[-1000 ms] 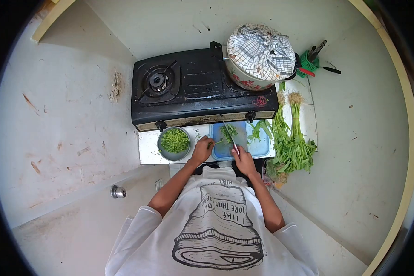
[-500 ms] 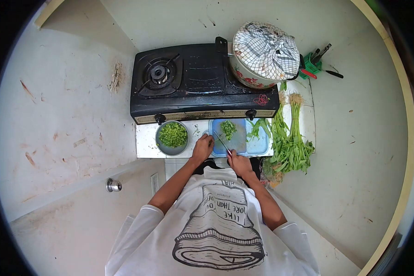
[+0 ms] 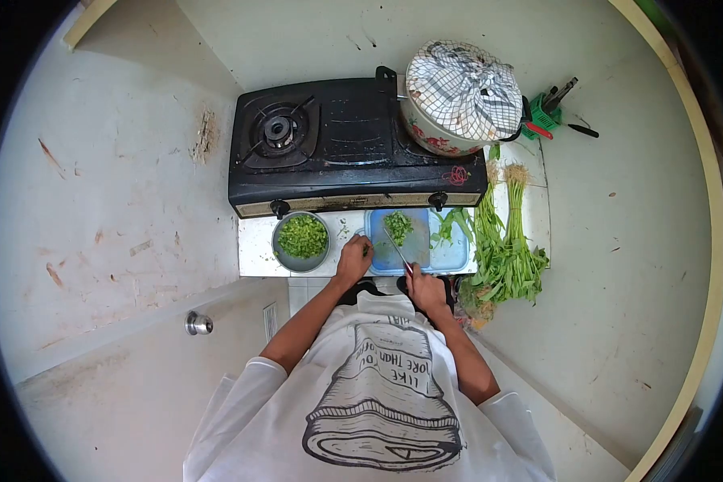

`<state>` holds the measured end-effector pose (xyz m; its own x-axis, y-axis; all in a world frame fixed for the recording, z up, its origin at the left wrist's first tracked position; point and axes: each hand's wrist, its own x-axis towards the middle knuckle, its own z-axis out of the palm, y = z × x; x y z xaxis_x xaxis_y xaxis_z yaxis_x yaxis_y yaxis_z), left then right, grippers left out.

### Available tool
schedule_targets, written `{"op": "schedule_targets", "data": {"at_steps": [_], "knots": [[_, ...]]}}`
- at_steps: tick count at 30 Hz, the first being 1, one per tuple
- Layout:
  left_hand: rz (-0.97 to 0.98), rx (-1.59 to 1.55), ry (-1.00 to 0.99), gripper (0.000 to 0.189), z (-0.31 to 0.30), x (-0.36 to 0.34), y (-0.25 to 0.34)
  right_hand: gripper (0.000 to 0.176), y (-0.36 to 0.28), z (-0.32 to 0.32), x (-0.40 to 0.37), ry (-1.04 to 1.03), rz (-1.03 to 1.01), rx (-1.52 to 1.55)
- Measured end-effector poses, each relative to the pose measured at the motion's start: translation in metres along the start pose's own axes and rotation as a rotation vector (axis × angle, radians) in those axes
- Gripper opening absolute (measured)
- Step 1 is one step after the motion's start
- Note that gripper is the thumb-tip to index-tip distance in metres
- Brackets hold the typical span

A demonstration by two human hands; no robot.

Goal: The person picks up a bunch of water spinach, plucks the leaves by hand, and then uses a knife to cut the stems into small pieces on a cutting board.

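My right hand [image 3: 426,289] is wrapped round the handle of a knife [image 3: 399,255], whose blade points up and left over the blue tray [image 3: 460,255]. Chopped greens [image 3: 398,227] lie in a small heap on the tray, by the blade's tip. At the tray's left edge my left hand [image 3: 355,261] is closed, its fingers pressed round a bit of green stems [image 3: 368,250]. Further left stands a grey bowl [image 3: 303,264] full of chopped greens. Some loose leaves [image 3: 453,226] lie on the tray's right part.
A black two-burner stove [image 3: 353,181] stands behind the tray, with a cloth-covered pot [image 3: 442,143] on its right side. Bunches of leafy greens [image 3: 512,261] lie at the counter's right end. A green basket [image 3: 544,117] holds utensils. A door knob [image 3: 199,323] is at the left.
My right hand and the knife have shifted slightly to the right, and the blade has moved away from my left hand towards the small heap. My left hand has hardly moved.
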<state>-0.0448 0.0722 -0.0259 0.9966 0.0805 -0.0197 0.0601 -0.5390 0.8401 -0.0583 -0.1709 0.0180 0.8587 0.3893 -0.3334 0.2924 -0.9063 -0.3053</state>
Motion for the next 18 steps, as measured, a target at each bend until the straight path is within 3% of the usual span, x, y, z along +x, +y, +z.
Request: {"op": "schedule_targets", "data": {"at_steps": [8, 18], "knots": [[0.094, 0.092, -0.087, 0.010, 0.004, 0.012, 0.008, 0.035, -0.013, 0.001, 0.007, 0.043, -0.036, 0.093], [0.079, 0.105, -0.106, 0.009, 0.000, 0.006, 0.012, 0.034, -0.010, 0.012, 0.013, 0.019, -0.052, 0.020]]}}
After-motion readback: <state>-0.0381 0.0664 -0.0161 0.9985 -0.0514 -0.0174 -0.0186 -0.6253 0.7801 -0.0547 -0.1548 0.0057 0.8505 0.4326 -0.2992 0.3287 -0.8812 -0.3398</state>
